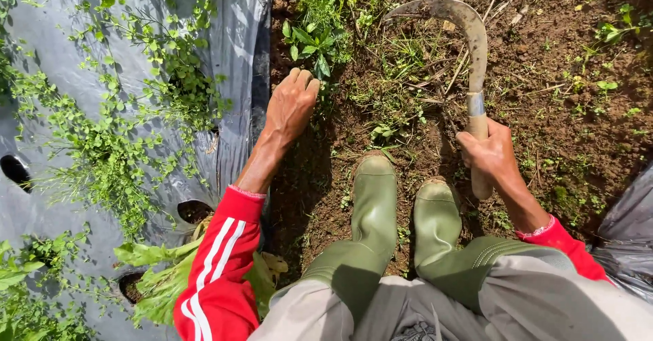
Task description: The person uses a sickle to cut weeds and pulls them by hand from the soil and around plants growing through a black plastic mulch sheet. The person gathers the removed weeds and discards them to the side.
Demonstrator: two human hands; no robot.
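**Figure: Your two hands at the edge of a mulched bed**

The grey plastic mulch sheet point(61, 55) fills the view from nine to twelve o'clock, pierced by dark planting holes and overgrown with small-leaved creeping weeds point(102, 150). From twelve round to three o'clock lies the bare brown soil point(564, 130) of the furrow, scattered with sprouts and dry stalks. At six o'clock you see your own grey trousers point(408, 307) and, above them, two green rubber boots point(374, 205) planted side by side on the soil, toes toward twelve.

At seven o'clock a pale green leafy plant point(156, 280) spreads from a hole in the sheet, partly under your red sleeve with white stripes point(218, 266).

The sickle point(469, 48) stands at one o'clock — its curved, rusty blade arcs toward eleven, tip hanging over the weeds, and its wooden handle runs down toward your boots. Your right hand point(490, 154) is clamped round that handle, fingers wrapped fully, with the butt of the handle showing below the fist.

Your left hand point(291, 103), near the centre toward eleven o'clock, is curled into a loose fist — knuckles up — at the sheet's edge, just beside a broad-leaved weed point(314, 42). Whether the fingers grip any stem there cannot be told.
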